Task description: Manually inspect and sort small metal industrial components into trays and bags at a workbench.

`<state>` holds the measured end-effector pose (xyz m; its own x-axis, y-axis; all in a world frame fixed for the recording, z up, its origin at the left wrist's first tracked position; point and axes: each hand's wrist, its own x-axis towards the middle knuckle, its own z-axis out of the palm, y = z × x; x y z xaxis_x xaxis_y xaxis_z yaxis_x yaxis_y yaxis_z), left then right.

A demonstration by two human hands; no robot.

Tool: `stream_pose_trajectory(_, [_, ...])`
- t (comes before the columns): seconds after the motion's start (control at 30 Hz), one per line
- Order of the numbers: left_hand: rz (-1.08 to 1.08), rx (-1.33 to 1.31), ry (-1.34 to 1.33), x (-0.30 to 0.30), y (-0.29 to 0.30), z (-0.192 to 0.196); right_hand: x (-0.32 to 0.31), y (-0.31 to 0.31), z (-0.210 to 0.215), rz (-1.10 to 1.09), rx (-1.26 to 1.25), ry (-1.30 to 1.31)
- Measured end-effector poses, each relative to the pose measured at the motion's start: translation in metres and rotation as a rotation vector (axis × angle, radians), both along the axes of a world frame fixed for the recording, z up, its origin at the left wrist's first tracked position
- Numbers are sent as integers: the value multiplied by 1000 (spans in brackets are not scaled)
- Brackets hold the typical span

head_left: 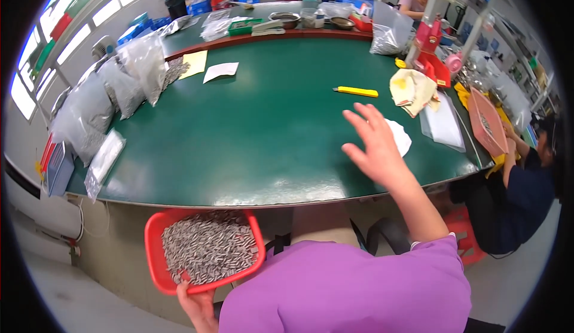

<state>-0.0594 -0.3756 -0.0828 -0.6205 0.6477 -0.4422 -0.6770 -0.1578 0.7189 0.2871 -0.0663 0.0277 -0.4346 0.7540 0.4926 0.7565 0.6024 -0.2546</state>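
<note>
My left hand (197, 306) grips the near edge of a red plastic tray (156, 255) heaped with several small grey metal pieces (208, 246), held below the front edge of the green table (251, 135). My right hand (375, 147) is raised over the table's right part, fingers spread and holding nothing. Just beyond it lies a white cloth (399, 137). Farther back lies a yellow utility knife (356, 91).
Clear bags of grey parts (122, 78) pile up along the table's left edge. A flat clear bag (443, 125), a cream cloth (411, 89) and a red press tool (429, 49) stand at the right. A seated person (520, 189) holds a pink tray (487, 120).
</note>
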Motion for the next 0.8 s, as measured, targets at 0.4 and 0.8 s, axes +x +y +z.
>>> stream_pose_trajectory(0.4, [355,7,152,-14,-62,72,75,29,-35,-198,-45,-150])
stream_pose_trajectory(0.8, [438,229,173,-31,-47,86,-141,25,-43,338,-49,-222])
